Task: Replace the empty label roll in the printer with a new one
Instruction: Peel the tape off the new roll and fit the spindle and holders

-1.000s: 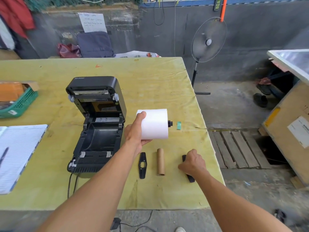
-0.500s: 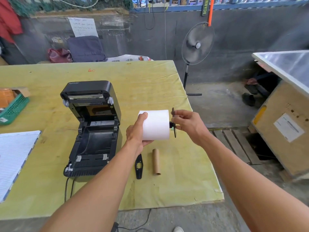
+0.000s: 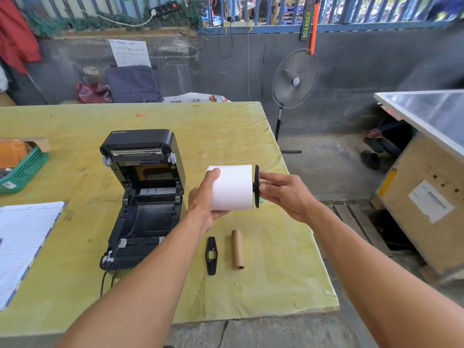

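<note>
My left hand point(image 3: 204, 204) grips the new white label roll point(image 3: 233, 187) by its left end, held sideways above the table. A black spindle runs through the roll. My right hand point(image 3: 283, 194) pinches a black guide plate point(image 3: 256, 186) that sits flush against the roll's right end on the spindle. The black printer point(image 3: 143, 197) stands to the left with its lid raised and its roll bay bare. On the table below the roll lie the empty brown cardboard core point(image 3: 237, 249) and a second black guide plate point(image 3: 211, 255).
The yellow-green table point(image 3: 75, 285) ends just right of my hands. A lined notebook point(image 3: 22, 244) and a green basket point(image 3: 23, 169) sit at the left. The printer cable point(image 3: 102, 285) trails off the front edge. A fan point(image 3: 295, 80) and a crate point(image 3: 426, 197) stand beyond the right edge.
My right hand lifted a black guide plate from the table, brought it to the spindle's right end and pushed it up against the roll. The left hand kept hold of the roll.
</note>
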`<state>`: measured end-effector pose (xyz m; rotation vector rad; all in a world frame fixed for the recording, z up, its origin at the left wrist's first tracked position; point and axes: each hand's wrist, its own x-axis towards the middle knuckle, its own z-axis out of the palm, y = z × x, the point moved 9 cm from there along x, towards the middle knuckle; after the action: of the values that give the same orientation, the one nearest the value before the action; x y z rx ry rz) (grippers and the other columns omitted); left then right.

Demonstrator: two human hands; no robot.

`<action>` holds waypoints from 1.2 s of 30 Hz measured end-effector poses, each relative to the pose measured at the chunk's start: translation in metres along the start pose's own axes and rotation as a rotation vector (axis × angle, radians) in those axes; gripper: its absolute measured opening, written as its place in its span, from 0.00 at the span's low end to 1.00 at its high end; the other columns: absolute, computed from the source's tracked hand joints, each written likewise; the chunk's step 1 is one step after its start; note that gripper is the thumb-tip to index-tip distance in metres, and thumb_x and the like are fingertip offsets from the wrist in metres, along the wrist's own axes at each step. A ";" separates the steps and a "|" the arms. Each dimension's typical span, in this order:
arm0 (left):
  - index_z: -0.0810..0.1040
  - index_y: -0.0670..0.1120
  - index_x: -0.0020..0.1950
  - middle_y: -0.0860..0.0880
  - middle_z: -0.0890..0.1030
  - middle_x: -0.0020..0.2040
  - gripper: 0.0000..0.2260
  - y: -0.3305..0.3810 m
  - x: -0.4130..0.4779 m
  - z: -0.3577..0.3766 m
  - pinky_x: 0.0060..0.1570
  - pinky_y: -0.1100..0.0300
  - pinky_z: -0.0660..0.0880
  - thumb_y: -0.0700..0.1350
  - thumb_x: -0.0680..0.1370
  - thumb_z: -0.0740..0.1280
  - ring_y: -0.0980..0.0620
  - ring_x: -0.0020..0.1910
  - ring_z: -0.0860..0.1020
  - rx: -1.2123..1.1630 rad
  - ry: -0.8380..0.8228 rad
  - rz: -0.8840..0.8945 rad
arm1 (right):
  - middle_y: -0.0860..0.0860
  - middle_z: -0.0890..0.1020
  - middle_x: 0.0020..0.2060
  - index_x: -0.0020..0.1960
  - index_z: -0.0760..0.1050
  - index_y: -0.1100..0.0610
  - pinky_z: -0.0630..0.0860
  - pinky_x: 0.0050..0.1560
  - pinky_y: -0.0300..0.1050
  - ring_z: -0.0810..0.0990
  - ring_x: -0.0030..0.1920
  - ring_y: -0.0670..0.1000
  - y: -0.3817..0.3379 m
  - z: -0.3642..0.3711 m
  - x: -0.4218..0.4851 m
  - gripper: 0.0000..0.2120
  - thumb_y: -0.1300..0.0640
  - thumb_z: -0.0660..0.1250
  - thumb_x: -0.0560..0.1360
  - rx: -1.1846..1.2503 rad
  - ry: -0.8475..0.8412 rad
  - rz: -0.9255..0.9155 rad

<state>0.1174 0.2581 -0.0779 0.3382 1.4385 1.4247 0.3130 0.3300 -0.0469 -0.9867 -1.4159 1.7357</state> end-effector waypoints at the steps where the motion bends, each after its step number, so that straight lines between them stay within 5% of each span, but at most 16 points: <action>1: 0.77 0.48 0.56 0.43 0.82 0.54 0.29 0.002 0.000 0.000 0.41 0.45 0.82 0.61 0.61 0.73 0.43 0.49 0.82 -0.005 -0.004 0.001 | 0.57 0.87 0.51 0.58 0.82 0.54 0.80 0.59 0.45 0.85 0.54 0.55 -0.001 0.000 0.001 0.15 0.69 0.69 0.76 0.008 0.018 0.000; 7: 0.78 0.48 0.57 0.43 0.83 0.54 0.29 0.012 0.002 0.004 0.38 0.48 0.82 0.62 0.61 0.73 0.44 0.49 0.83 0.005 -0.033 0.019 | 0.54 0.87 0.41 0.48 0.84 0.57 0.81 0.43 0.39 0.86 0.40 0.50 -0.003 0.000 0.005 0.10 0.67 0.77 0.69 0.020 0.090 0.032; 14: 0.77 0.48 0.58 0.44 0.83 0.54 0.32 0.015 0.004 0.007 0.36 0.50 0.82 0.62 0.59 0.73 0.44 0.48 0.83 0.002 -0.043 0.006 | 0.53 0.88 0.42 0.47 0.83 0.61 0.82 0.47 0.37 0.87 0.45 0.50 -0.005 0.002 0.002 0.05 0.69 0.72 0.74 0.008 0.160 -0.007; 19: 0.77 0.47 0.53 0.44 0.83 0.50 0.27 0.009 0.009 0.005 0.35 0.50 0.81 0.61 0.62 0.73 0.44 0.45 0.83 -0.004 0.003 0.013 | 0.58 0.83 0.43 0.48 0.80 0.62 0.82 0.43 0.39 0.84 0.39 0.49 -0.004 0.005 0.002 0.02 0.65 0.69 0.78 -0.127 0.217 0.019; 23: 0.75 0.47 0.47 0.46 0.82 0.45 0.21 0.000 0.011 0.003 0.31 0.53 0.82 0.60 0.66 0.73 0.47 0.40 0.82 -0.010 0.048 0.019 | 0.52 0.83 0.52 0.54 0.79 0.56 0.80 0.52 0.54 0.82 0.52 0.55 0.009 0.014 -0.002 0.14 0.45 0.66 0.77 -0.101 0.239 0.187; 26: 0.76 0.48 0.44 0.48 0.81 0.41 0.19 -0.008 0.010 0.007 0.30 0.53 0.83 0.60 0.65 0.74 0.50 0.37 0.82 -0.026 0.076 0.022 | 0.48 0.77 0.59 0.60 0.71 0.51 0.80 0.49 0.62 0.80 0.56 0.59 0.020 0.030 -0.007 0.30 0.31 0.69 0.68 0.006 0.193 0.258; 29: 0.77 0.48 0.44 0.48 0.82 0.42 0.20 -0.011 0.007 0.016 0.35 0.51 0.83 0.62 0.64 0.74 0.49 0.39 0.83 0.005 0.043 0.023 | 0.51 0.74 0.59 0.60 0.66 0.53 0.84 0.46 0.61 0.81 0.55 0.58 0.029 0.038 -0.008 0.37 0.32 0.75 0.64 0.166 0.238 0.269; 33: 0.77 0.48 0.50 0.44 0.83 0.50 0.21 -0.013 0.005 0.026 0.47 0.45 0.82 0.60 0.66 0.75 0.45 0.47 0.83 0.025 -0.071 -0.021 | 0.55 0.76 0.58 0.54 0.66 0.54 0.85 0.41 0.57 0.82 0.54 0.59 0.033 0.025 -0.007 0.31 0.37 0.77 0.64 0.235 0.383 0.223; 36: 0.76 0.49 0.61 0.44 0.81 0.59 0.31 -0.012 0.002 0.034 0.55 0.42 0.77 0.62 0.63 0.74 0.43 0.55 0.81 0.095 -0.180 -0.085 | 0.56 0.77 0.58 0.53 0.67 0.53 0.84 0.39 0.56 0.82 0.54 0.60 0.039 0.020 -0.006 0.30 0.38 0.77 0.64 0.247 0.395 0.222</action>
<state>0.1486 0.2753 -0.0811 0.4481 1.3594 1.2283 0.2972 0.3086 -0.0817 -1.2974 -0.8489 1.6999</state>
